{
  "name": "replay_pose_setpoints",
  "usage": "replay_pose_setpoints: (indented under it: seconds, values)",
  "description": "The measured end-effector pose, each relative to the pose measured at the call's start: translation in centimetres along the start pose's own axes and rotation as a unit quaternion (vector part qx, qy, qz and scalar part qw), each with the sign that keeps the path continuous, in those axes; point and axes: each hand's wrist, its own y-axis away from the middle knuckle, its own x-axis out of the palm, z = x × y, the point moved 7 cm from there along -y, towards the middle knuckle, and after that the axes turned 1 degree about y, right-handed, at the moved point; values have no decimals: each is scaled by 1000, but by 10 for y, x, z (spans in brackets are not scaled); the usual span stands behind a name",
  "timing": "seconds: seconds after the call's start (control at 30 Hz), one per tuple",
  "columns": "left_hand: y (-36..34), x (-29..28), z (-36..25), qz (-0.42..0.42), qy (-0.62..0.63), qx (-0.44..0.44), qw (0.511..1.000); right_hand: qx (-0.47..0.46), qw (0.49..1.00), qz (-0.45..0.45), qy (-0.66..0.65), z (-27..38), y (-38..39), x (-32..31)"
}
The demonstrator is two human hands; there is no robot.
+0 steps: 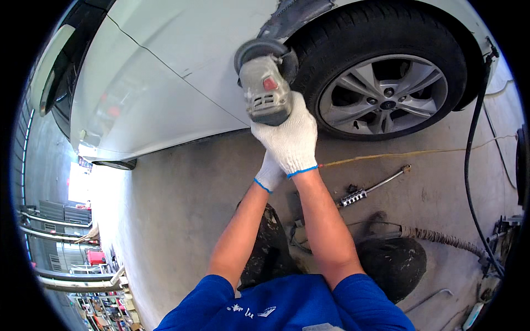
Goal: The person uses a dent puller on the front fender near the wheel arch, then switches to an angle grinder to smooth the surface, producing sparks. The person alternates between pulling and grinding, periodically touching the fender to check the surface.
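An angle grinder (pixel 264 88), dusty grey with a red switch, is held up beside the car's front wheel arch. Its round disc (pixel 255 51) is at the scuffed edge of the white body panel (pixel 165 77); whether it touches cannot be made out. My right hand (pixel 292 135), in a white knitted glove with a blue cuff, is closed around the rear of the grinder. Under it, my left hand (pixel 269 170) wears a matching glove and lies crossed below the right wrist. The left fingers are hidden behind the right hand and the tool.
The wheel (pixel 386 94) with its black tyre stands right of the grinder. A thin yellow cord (pixel 386 155) runs along the floor. A chrome rod-like tool (pixel 372 187) lies near my right forearm. A black cable (pixel 472 149) hangs at the right, above a ribbed hose (pixel 441 237).
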Motion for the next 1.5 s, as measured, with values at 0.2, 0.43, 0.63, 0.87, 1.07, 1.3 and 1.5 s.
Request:
replay_pose_setpoints:
  seconds: [0.2, 0.43, 0.63, 0.87, 1.07, 1.3, 1.5]
  values:
    - [-10, 8, -1, 11, 6, -2, 1000, 37, 999, -2, -18, -3, -4, -8]
    - [-11, 2, -12, 25, 1, -10, 1000, 16, 999, -13, -35, -1, -8, -6]
    - [7, 2, -1, 6, 5, -11, 1000, 32, 999, 12, 33, -5, 7, -1]
    - [-6, 2, -20, 29, -19, -13, 999, 21, 999, -26, 26, 16, -4, -21]
    - [6, 9, -11, 22, -13, -8, 1000, 55, 997, -49, 33, 8, 4, -25]
    - [8, 10, -16, 24, -18, -10, 1000, 75, 995, -56, 41, 4, 8, -32]
    - [-4, 10, -35, 48, -29, -12, 998, 56, 996, -70, 3, 20, -2, -38]
